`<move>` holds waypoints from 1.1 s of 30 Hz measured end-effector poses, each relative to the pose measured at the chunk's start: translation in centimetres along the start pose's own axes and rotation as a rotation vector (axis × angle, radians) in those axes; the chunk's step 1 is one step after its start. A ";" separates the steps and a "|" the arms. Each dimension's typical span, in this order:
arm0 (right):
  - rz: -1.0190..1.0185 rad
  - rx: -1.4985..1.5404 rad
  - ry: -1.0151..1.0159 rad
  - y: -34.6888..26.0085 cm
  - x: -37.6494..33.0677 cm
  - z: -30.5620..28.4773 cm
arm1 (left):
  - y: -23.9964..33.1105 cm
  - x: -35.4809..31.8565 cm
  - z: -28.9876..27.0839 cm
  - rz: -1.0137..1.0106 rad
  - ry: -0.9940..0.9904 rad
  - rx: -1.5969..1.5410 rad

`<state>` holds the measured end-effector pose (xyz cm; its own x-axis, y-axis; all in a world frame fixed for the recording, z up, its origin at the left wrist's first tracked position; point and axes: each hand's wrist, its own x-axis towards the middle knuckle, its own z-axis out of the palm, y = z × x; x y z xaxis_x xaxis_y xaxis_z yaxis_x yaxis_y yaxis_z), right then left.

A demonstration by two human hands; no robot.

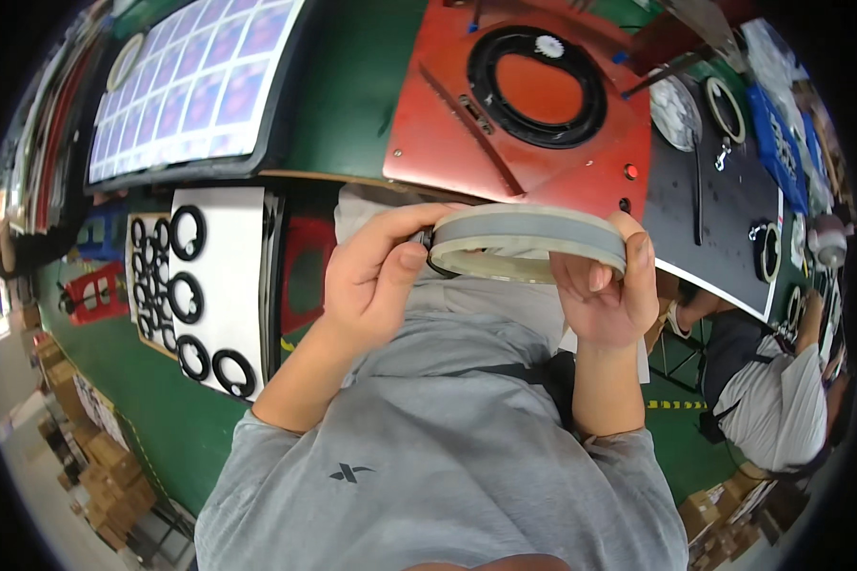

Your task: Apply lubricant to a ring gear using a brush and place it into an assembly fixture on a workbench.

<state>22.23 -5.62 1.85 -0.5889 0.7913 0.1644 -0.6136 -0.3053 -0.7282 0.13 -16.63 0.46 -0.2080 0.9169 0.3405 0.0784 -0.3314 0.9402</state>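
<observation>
Both my hands hold a flat grey ring with a pale cream rim (528, 231), edge-on in front of my chest. My left hand (376, 276) pinches the ring's left end between thumb and fingers. My right hand (607, 290) wraps the ring's right end, fingers curled under it and thumb over the outer edge. Beyond the ring lies a red fixture plate (428, 124) carrying a black ring (538, 88) with a small white gear at its top.
A white sheet (233, 276) with several black rings lies at my left. A dark tray with blue-purple tiles (195, 81) sits at the far left on the green bench. A black mat (733, 200) with rings and tools lies right, and a seated person in a striped shirt (776, 400) works there.
</observation>
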 end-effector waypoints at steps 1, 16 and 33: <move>-0.008 0.025 -0.039 -0.1 0.3 -0.3 | -0.7 0.0 0.9 0.016 0.072 -0.087; -0.135 -0.800 0.310 -5.6 0.4 -5.1 | -1.3 3.7 0.8 -0.222 -0.227 -0.213; -0.106 -1.483 1.035 -10.9 2.6 -17.3 | -4.0 4.3 1.1 -0.285 -0.132 -0.190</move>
<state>36.49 8.98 -1.29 0.3026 0.9248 0.2306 0.6462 -0.0212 -0.7629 0.00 -11.11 -1.88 -0.0668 0.9951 0.0729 -0.1497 -0.0822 0.9853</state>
